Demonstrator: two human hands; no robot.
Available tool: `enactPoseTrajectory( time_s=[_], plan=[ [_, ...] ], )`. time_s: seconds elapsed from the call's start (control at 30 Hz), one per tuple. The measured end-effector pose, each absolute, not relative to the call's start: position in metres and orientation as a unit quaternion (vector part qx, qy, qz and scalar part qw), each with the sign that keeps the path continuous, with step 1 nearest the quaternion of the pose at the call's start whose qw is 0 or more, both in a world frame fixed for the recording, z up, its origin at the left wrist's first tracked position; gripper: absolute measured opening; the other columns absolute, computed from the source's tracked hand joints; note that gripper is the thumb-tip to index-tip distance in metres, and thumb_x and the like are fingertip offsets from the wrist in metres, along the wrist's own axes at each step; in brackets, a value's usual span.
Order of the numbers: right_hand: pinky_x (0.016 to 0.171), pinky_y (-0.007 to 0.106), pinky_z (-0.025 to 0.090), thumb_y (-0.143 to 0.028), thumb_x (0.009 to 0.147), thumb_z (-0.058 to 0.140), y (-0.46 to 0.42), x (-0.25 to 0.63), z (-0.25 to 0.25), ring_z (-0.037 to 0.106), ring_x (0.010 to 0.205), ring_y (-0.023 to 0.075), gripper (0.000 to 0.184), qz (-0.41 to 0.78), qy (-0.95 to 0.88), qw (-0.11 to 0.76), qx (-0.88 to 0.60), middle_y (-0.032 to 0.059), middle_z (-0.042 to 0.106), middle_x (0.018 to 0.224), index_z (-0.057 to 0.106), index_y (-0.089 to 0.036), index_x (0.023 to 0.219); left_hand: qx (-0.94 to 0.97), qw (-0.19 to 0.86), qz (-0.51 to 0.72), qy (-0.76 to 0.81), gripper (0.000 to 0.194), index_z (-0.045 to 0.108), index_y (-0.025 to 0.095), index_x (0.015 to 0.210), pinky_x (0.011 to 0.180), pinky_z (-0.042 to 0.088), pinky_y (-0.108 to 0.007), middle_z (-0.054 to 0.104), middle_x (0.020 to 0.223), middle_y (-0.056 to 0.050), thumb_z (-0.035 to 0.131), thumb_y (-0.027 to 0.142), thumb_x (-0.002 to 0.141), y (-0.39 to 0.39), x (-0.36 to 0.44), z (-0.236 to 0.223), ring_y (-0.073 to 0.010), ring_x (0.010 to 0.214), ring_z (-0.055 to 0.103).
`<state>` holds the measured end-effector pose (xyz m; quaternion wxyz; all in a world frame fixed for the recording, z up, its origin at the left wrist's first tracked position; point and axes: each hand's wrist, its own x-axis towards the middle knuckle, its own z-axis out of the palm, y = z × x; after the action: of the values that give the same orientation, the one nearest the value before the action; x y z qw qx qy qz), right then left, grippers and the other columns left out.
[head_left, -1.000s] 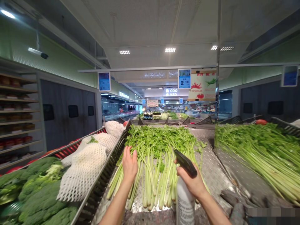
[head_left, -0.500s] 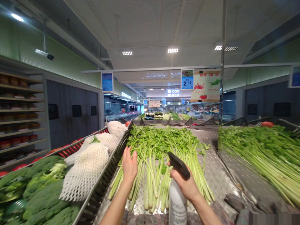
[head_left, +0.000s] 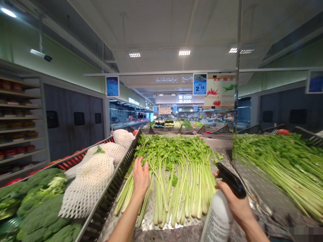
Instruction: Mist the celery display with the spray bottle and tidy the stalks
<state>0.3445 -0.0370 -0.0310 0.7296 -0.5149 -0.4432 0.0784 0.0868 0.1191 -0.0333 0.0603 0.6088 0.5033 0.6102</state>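
Note:
My left hand (head_left: 140,176) lies flat with fingers stretched out on the left side of a pile of long-stemmed celery (head_left: 176,174) spread over a ridged metal display tray (head_left: 224,153). My right hand (head_left: 236,205) grips a white spray bottle (head_left: 218,218) with a black trigger head (head_left: 230,179), held tilted just right of the celery stems, above the tray's bare metal.
Broccoli heads (head_left: 42,208) and produce in white foam netting (head_left: 88,185) fill the bin on the left, behind a black slatted divider (head_left: 111,195). A second heap of leafy celery (head_left: 277,161) lies on the right. Price signs (head_left: 200,84) hang overhead; shelves (head_left: 17,124) line the left wall.
My right hand has swung the spray bottle to the right, from over the middle of the celery to its right edge. My left hand has stayed on the stems.

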Motion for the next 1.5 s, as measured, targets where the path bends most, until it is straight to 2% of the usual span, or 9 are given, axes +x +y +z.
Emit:
enactPoseTrajectory(
  time_s=[0.23,0.37,0.53,0.67,0.83,1.07,1.23,1.37,1.5],
  plan=[
    [0.055,0.026,0.046,-0.033,0.062,0.059,-0.042,0.363,-0.036,0.057,0.059,0.0165,0.029,0.053,-0.422,0.726,-0.540,0.0044,0.063,0.079,0.061,-0.016,0.085,0.618,0.056,0.605,0.499,0.043,0.045,0.012,0.111,0.100,0.022,-0.043,0.038,0.126,-0.015,0.030,0.039,0.080,0.120,0.094,-0.032,-0.0232,0.120,0.029],
    [0.061,0.027,0.045,-0.030,0.063,0.057,-0.040,0.342,-0.028,0.057,0.063,0.0171,0.025,0.039,-0.489,0.695,-0.526,0.0035,0.063,0.078,0.060,-0.016,0.083,0.619,0.059,0.600,0.504,0.045,0.044,0.012,0.112,0.100,0.022,-0.043,0.036,0.127,-0.015,0.029,0.040,0.080,0.119,0.098,-0.030,-0.0230,0.121,0.029],
    [0.056,0.025,0.042,-0.025,0.068,0.052,-0.034,0.296,-0.012,0.052,0.057,0.0145,0.018,0.094,-0.591,0.634,-0.490,-0.0003,0.057,0.065,0.056,-0.017,0.083,0.615,0.057,0.606,0.501,0.046,0.044,0.012,0.112,0.099,0.022,-0.043,0.036,0.127,-0.016,0.028,0.040,0.080,0.117,0.097,-0.027,-0.0232,0.120,0.029],
    [0.053,0.023,0.042,-0.020,0.068,0.049,-0.026,0.268,-0.007,0.051,0.056,0.0125,0.015,0.150,-0.643,0.608,-0.441,-0.0006,0.054,0.065,0.053,-0.017,0.082,0.613,0.053,0.600,0.511,0.048,0.043,0.010,0.113,0.099,0.022,-0.042,0.035,0.127,-0.016,0.026,0.041,0.080,0.117,0.091,-0.026,-0.0239,0.120,0.029],
    [0.057,0.025,0.044,-0.023,0.067,0.049,-0.018,0.260,-0.012,0.054,0.058,0.0141,0.015,0.174,-0.621,0.628,-0.436,0.0008,0.057,0.067,0.055,-0.016,0.079,0.605,0.037,0.602,0.520,0.048,0.043,0.010,0.112,0.100,0.022,-0.040,0.036,0.127,-0.016,0.026,0.040,0.080,0.118,0.080,-0.029,-0.0235,0.120,0.029],
    [0.049,0.025,0.042,-0.030,0.064,0.054,-0.023,0.294,-0.023,0.051,0.050,0.0145,0.020,0.146,-0.516,0.695,-0.479,-0.0014,0.055,0.056,0.059,-0.016,0.077,0.607,0.032,0.596,0.524,0.047,0.043,0.010,0.113,0.099,0.023,-0.042,0.035,0.127,-0.016,0.026,0.040,0.080,0.119,0.077,-0.028,-0.0234,0.120,0.029],
    [0.060,0.027,0.044,-0.029,0.064,0.056,-0.030,0.335,-0.028,0.056,0.061,0.0161,0.022,0.070,-0.485,0.703,-0.515,0.0028,0.062,0.073,0.059,-0.015,0.081,0.618,0.034,0.592,0.516,0.046,0.043,0.010,0.112,0.098,0.024,-0.044,0.035,0.127,-0.017,0.027,0.039,0.081,0.119,0.091,-0.026,-0.0245,0.120,0.029],
    [0.059,0.027,0.044,-0.026,0.064,0.055,-0.036,0.351,-0.028,0.055,0.057,0.0145,0.019,0.036,-0.472,0.705,-0.528,0.0022,0.060,0.069,0.059,-0.015,0.079,0.637,0.028,0.590,0.495,0.045,0.044,0.008,0.110,0.099,0.024,-0.042,0.038,0.124,-0.018,0.028,0.037,0.080,0.118,0.104,-0.023,-0.0246,0.118,0.032],
    [0.060,0.027,0.044,-0.024,0.065,0.052,-0.037,0.353,-0.025,0.056,0.061,0.0150,0.019,0.009,-0.456,0.708,-0.539,0.0023,0.061,0.073,0.058,-0.015,0.081,0.646,-0.001,0.603,0.468,0.039,0.046,0.007,0.106,0.098,0.026,-0.040,0.043,0.120,-0.017,0.032,0.032,0.080,0.117,0.113,-0.017,-0.0250,0.116,0.034]
  ],
)
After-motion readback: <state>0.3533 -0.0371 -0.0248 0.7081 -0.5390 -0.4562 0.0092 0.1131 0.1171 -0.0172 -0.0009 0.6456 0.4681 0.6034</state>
